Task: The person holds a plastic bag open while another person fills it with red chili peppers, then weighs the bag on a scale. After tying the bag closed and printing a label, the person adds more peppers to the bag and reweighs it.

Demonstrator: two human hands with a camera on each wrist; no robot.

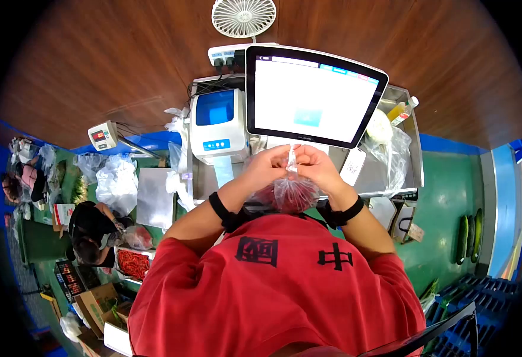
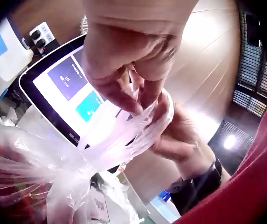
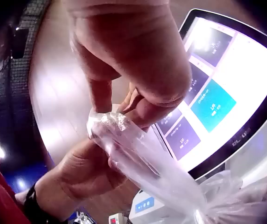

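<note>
A clear plastic bag (image 1: 289, 193) with red contents hangs in front of the chest, its neck gathered upward. The left hand (image 1: 266, 166) pinches the bag's twisted top from one side, and the right hand (image 1: 319, 169) pinches it from the other, fingertips close together. In the left wrist view the left hand (image 2: 128, 51) grips the stretched plastic (image 2: 119, 135), with the right hand (image 2: 180, 137) behind it. In the right wrist view the right hand (image 3: 133, 60) holds the bag's end (image 3: 107, 123), while the left hand (image 3: 84, 168) lies below it.
A touchscreen (image 1: 311, 95) stands just beyond the hands, beside a label printer (image 1: 218, 125). A QR card (image 1: 352, 166) and a bag with a pale vegetable (image 1: 380, 128) are at the right. At the left, a person (image 1: 91, 232) bends near a box of red peppers (image 1: 133, 263).
</note>
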